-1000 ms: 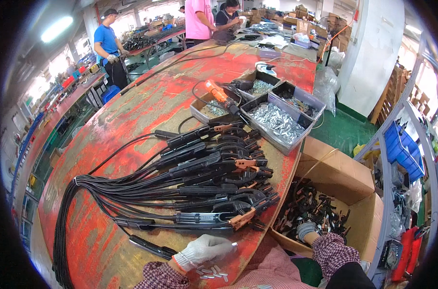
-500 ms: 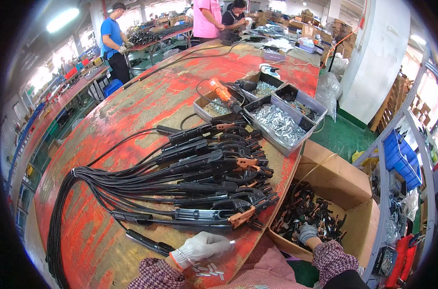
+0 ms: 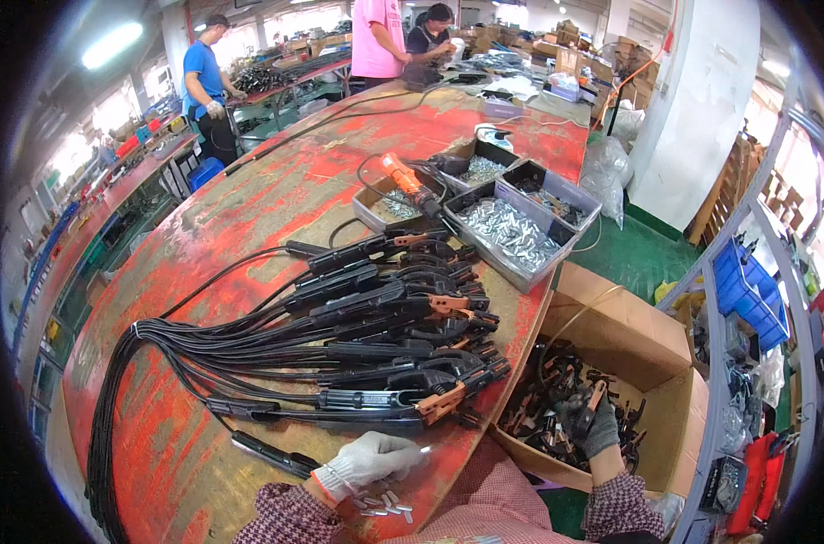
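My left hand (image 3: 375,464), in a white knit glove, rests over the near table edge with fingers closed on a small silver metal sleeve (image 3: 424,450). Several loose sleeves (image 3: 389,504) lie just below it. Inside the cardboard box (image 3: 652,424) on the right, my right hand (image 3: 595,430), in a dark grey glove, grips a copper-and-black clamp part (image 3: 597,395). Below it, more black and copper clamp parts (image 3: 531,419) fill the box bottom. Beyond my left hand lies a bundle of black welding electrode holders (image 3: 375,313) with cables; one handle (image 3: 271,455) sits beside my wrist.
Bins of metal sleeves (image 3: 507,227) and screws (image 3: 480,170) stand at the table's right edge. An orange power screwdriver (image 3: 403,174) lies across them. A grey shelf rack (image 3: 718,349) with blue bins (image 3: 749,290) rises at right. Three people work at the far tables.
My right hand has risen from the pile in the box and now shows a clamp part in its grip. My left hand keeps its sleeve. The whole view has shifted slightly.
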Available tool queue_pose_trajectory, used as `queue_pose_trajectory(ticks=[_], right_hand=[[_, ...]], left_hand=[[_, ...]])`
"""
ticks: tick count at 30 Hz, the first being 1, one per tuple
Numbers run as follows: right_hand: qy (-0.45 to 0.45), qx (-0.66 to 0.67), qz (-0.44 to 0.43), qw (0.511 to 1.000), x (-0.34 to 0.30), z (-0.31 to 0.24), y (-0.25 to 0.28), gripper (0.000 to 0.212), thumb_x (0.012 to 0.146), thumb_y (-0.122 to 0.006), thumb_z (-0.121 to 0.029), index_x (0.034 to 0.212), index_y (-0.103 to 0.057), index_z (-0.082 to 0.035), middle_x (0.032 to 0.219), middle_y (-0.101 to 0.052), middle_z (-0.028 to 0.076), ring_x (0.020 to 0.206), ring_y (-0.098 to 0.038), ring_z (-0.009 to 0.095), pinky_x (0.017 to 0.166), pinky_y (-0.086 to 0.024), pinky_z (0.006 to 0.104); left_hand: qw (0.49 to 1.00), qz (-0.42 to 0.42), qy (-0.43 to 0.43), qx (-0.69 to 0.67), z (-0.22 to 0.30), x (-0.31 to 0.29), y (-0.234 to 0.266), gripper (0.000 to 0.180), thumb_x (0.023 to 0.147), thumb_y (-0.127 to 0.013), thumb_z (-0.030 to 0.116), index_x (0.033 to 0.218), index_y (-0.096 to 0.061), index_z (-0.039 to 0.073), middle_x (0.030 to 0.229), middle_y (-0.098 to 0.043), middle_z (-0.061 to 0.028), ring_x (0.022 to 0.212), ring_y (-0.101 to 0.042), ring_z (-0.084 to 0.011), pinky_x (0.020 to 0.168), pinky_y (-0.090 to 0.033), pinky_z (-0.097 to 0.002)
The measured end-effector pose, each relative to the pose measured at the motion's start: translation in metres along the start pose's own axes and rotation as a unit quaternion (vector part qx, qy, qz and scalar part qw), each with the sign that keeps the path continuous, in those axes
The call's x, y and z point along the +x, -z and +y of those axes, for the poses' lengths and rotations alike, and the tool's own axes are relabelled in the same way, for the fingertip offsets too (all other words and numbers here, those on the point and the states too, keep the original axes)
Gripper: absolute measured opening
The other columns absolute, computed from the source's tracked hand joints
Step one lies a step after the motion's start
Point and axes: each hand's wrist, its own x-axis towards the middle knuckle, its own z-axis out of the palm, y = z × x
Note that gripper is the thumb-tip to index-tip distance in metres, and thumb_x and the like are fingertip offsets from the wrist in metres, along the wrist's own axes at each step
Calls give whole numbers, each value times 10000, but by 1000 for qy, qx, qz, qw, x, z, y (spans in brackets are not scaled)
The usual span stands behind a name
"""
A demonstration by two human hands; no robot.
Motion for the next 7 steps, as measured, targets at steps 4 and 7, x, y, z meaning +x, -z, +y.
queue_pose_trajectory(ticks=[4, 7], right_hand=[[-147, 63, -65, 985, -29, 17, -24, 433, 887, -591, -491, 933, -586, -61, 701, -559, 94, 487, -530, 191, 463, -504, 371], [-109, -20, -156, 981, -29, 35, -25, 669, 766, -644, -642, 1108, -587, -70, 819, -605, 73, 523, -500, 166, 512, -455, 297]], left_hand=[[1000, 11, 10, 16, 1, -1, -3, 365, 894, -640, 360, 1043, -707, 34, 724, -588, 31, 624, -489, -46, 554, -381, -211], [1000, -1, 28, -5, 1, -2, -1, 380, 887, -655, 376, 1070, -706, 46, 764, -623, 14, 642, -514, -51, 580, -408, -205]])
